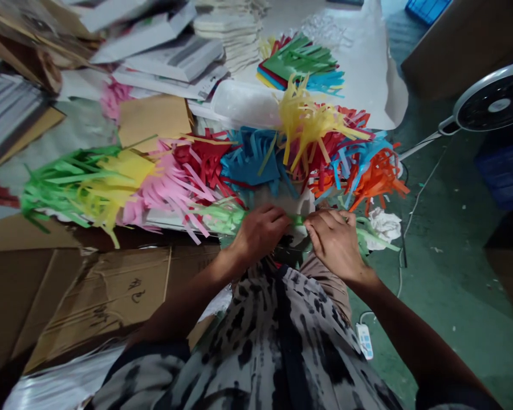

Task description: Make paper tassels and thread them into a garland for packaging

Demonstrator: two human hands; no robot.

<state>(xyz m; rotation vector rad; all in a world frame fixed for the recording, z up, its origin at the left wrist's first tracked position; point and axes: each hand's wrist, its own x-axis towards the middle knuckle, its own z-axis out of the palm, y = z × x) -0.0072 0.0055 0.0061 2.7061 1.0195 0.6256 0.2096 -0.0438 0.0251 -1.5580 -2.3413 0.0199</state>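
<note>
In front of the patterned shirt, the left hand and right hand pinch light green fringed paper between fingers — seemingly half-shaped; the flat stack farther back looks untwisted — progress on the coloured fringes unclear.

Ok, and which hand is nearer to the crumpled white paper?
The right hand is nearer, just left of the crumpled white paper. The left hand is farther away, on the right hand's other side. Both hold light green fringed paper.

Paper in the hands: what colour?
Light green paper, best seen in the head view.
</note>
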